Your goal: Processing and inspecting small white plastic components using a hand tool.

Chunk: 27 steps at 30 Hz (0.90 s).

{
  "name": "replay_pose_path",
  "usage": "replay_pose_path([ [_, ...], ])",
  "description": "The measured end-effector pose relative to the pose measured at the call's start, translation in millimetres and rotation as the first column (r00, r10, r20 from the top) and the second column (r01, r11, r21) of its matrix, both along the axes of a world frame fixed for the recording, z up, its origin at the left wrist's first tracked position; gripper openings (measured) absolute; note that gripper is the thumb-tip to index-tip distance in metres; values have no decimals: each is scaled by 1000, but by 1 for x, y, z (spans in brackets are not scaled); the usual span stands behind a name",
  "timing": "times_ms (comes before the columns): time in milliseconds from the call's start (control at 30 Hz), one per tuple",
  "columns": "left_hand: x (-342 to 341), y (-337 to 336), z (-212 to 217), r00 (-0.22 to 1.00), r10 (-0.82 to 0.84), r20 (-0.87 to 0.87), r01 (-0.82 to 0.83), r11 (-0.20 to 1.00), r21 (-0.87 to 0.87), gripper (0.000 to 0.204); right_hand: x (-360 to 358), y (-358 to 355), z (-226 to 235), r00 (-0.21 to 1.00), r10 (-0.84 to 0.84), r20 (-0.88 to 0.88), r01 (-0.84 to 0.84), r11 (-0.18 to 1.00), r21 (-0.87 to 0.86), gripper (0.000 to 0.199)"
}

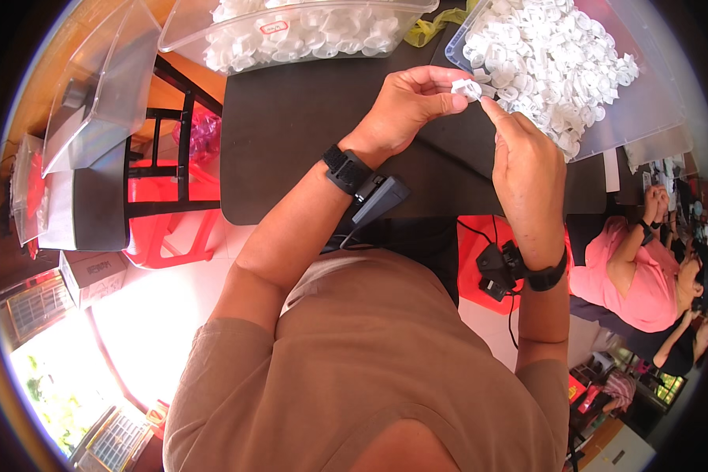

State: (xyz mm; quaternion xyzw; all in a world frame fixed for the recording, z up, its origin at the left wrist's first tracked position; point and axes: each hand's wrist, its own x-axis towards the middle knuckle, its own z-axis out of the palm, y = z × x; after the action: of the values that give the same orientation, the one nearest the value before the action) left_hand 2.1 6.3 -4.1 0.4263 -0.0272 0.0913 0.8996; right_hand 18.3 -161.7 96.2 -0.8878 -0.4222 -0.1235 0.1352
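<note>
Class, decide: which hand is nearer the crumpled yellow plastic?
Left: the left hand is below the yellow plastic in the picture; the right hand is farther, lower and rightward.

A small round white plastic piece (pixel 466 90) matches the loose white plastic pieces (pixel 558 59) in a clear plastic tub (pixel 651 98). Flat blackish-brown bench (pixel 279 149), plain brown short-sleeved shirt (pixel 362 354), black wrist strap (pixel 548 277), bright red plastic stool (pixel 145 232).

Strong daylight enters at the lower left, burning the floor (pixel 161 315) out to white. The tabletop (pixel 291 157) reads dark, while the white pieces (pixel 543 59) look bright, their fine detail washed out. Black rings the fisheye view; straight edges bow, purple fringes the lower-left rim, the far right softens.
</note>
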Motion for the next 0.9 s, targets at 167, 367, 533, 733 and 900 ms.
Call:
replay_pose_path([
  [167,1,0,-2,1000,15,-9,-15,1000,8,31,9,1,-7,997,48,67,-48,999,-1,36],
  [367,1,0,-1,999,49,0,-48,995,-92,30,-1,-3,-8,999,-7,46,5,999,40,39],
  [533,2,-1,-2,999,53,6,-52,994,-101,29,0,-1,-8,998,-12,63,9,999,38,38],
  [733,1,-1,-1,998,56,8,-55,994,-94,30,4,1,-10,995,-16,102,13,1000,24,36],
  [900,2,-2,-2,999,52,0,-52,993,-105,30,4,3,-11,992,-7,126,5,1000,16,34],
])
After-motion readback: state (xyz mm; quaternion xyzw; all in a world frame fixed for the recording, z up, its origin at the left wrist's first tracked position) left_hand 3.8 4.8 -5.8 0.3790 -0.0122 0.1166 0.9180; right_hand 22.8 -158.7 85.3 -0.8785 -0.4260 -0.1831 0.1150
